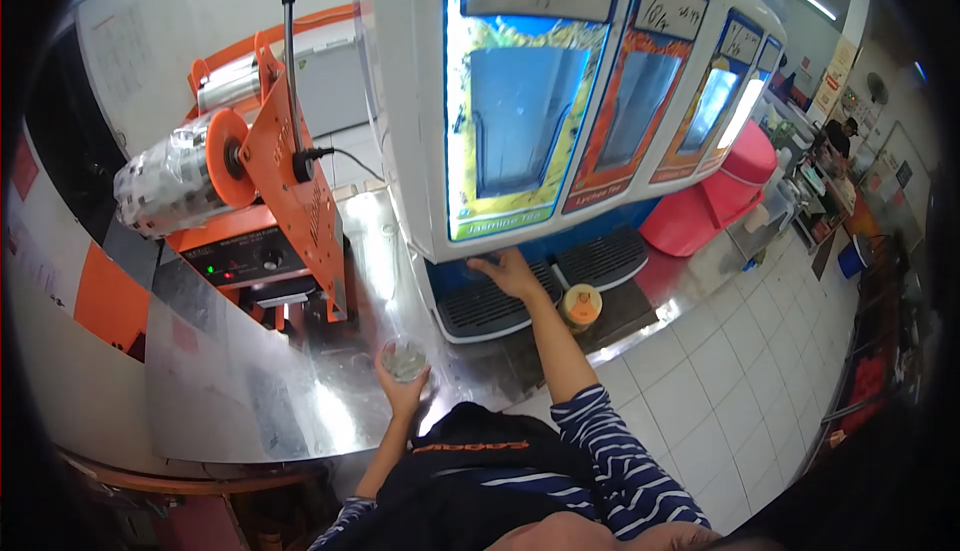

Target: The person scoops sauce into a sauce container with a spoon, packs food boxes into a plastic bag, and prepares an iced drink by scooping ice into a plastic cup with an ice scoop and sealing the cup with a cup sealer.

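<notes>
My left hand [402,392] is wrapped round a clear plastic cup [408,360] over the steel counter, with pale, clear contents showing through its open top. My right hand [512,277] reaches in under the front of a white drink dispenser [412,101], above its black slotted drip tray [485,308]. Its fingers curl at the underside of the Jasmine Tea section, and I cannot tell what they grip. A small yellow-lidded container [581,306] stands just right of my right forearm, beside the drip trays.
An orange cup-sealing machine [310,206] with a long upright lever and film rolls stands at the left on the steel counter [250,401]. A red tub [700,206] sits beyond the dispenser. White floor tiles [690,381] lie to the right. A person [840,138] is far back.
</notes>
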